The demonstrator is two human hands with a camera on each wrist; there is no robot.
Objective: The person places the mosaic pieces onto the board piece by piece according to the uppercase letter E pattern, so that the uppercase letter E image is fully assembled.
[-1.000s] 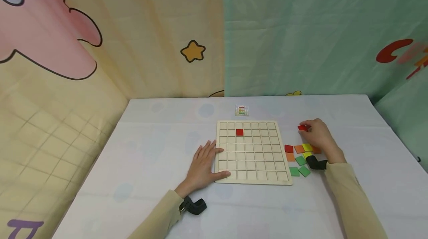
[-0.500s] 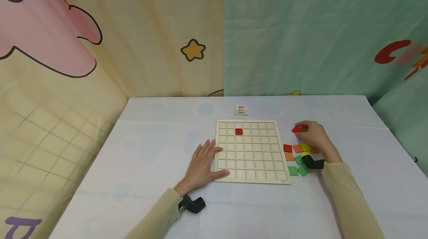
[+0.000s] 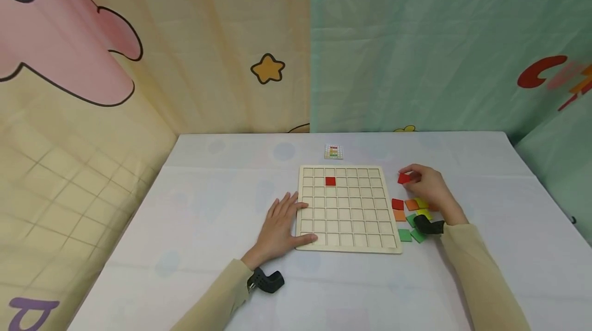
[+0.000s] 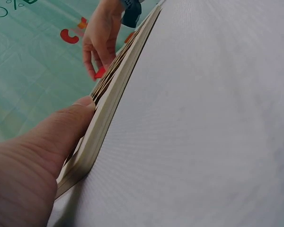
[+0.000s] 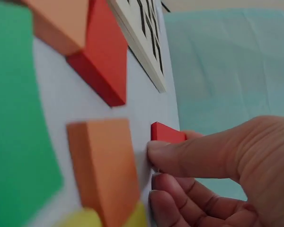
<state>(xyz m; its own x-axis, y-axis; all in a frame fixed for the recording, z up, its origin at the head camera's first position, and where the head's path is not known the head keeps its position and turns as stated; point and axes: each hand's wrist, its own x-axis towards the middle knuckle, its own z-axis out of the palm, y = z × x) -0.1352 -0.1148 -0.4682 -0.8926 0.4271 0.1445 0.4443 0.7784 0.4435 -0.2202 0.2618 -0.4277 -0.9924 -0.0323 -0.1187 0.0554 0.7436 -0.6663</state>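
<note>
A red square tile (image 3: 404, 178) is pinched between thumb and fingers of my right hand (image 3: 427, 185), just off the upper right edge of the board. The wooden grid board (image 3: 350, 251) lies flat on the table, with one red tile (image 3: 330, 181) set in a cell of its second row. My left hand (image 3: 277, 228) rests at the board's left edge, fingers spread and thumb over the lower left corner. In the right wrist view, the thumb and fingertips press the held red tile (image 5: 166, 133). The left wrist view shows the left thumb (image 4: 68, 127) along the board's rim.
Right of the board lie loose tiles: a red tile (image 3: 398, 204), orange tiles (image 3: 399, 216), yellow ones partly under the right wrist, and several green tiles (image 3: 404, 235). A small pattern card (image 3: 333, 151) lies behind the board. Curtains stand behind the white table (image 3: 222, 192).
My right hand has moved left toward the board, carrying the red tile, which now shows more of its face. The left hand stays at the board's edge.
</note>
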